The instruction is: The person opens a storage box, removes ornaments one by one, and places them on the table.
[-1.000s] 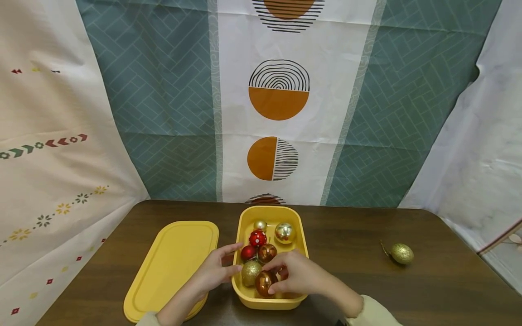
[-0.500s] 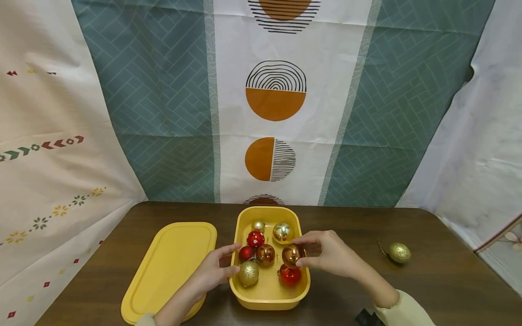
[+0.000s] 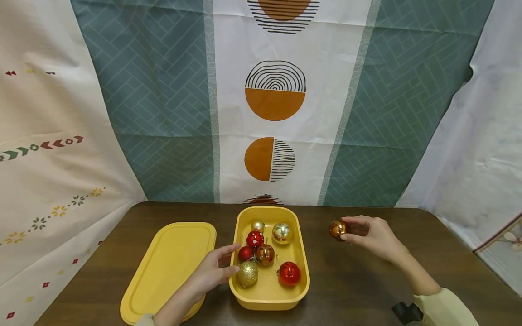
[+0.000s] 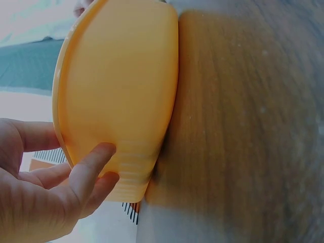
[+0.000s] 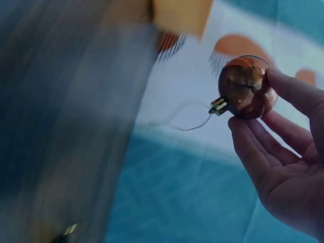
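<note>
My right hand (image 3: 375,235) pinches a shiny copper-brown Christmas bauble (image 3: 337,230) between thumb and fingers, over the table to the right of the yellow box. In the right wrist view this bauble (image 5: 245,87) shows a metal cap and a thin string loop. My left hand (image 3: 214,267) touches the left wall of the yellow box (image 3: 269,304), fingers loosely spread. Two of its fingertips (image 4: 107,148) rest on the outer wall in the left wrist view. Inside the box lie a red bauble (image 3: 289,273), a gold glitter bauble (image 3: 247,274), a copper bauble (image 3: 265,255) and several others.
The yellow lid (image 3: 171,267) lies flat on the dark wooden table (image 3: 350,285), left of the box. A patterned cloth (image 3: 269,104) hangs behind the table. The gold ornament at the right is hidden behind my right hand and forearm.
My right hand has lifted the copper-brown bauble out of the box and carried it right, over the table. The red bauble beneath it is now uncovered. The left hand stays at the box.
</note>
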Action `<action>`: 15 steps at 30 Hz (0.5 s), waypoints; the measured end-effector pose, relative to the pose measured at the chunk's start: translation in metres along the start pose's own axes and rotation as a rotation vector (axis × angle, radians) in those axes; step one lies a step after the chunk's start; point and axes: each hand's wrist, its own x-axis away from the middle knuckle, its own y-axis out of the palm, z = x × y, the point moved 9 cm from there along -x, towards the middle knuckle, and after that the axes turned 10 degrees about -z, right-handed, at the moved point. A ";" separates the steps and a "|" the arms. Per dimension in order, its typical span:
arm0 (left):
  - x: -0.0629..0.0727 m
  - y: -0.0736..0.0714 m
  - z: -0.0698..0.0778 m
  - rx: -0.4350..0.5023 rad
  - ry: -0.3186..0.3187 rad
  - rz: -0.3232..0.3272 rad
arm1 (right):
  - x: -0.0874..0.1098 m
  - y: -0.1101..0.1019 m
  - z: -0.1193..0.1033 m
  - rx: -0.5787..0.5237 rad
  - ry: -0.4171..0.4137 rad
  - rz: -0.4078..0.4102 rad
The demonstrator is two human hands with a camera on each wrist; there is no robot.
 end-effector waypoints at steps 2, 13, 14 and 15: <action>0.000 0.000 0.001 0.000 0.005 -0.005 | 0.003 -0.009 0.015 0.029 0.050 0.016; 0.001 0.001 0.002 -0.003 0.021 -0.006 | 0.020 -0.047 0.088 0.189 0.249 0.083; 0.001 0.001 0.002 -0.005 0.020 -0.005 | 0.021 -0.049 0.095 0.190 0.261 0.086; 0.001 0.000 0.002 -0.007 0.019 -0.003 | 0.023 -0.052 0.100 0.198 0.273 0.092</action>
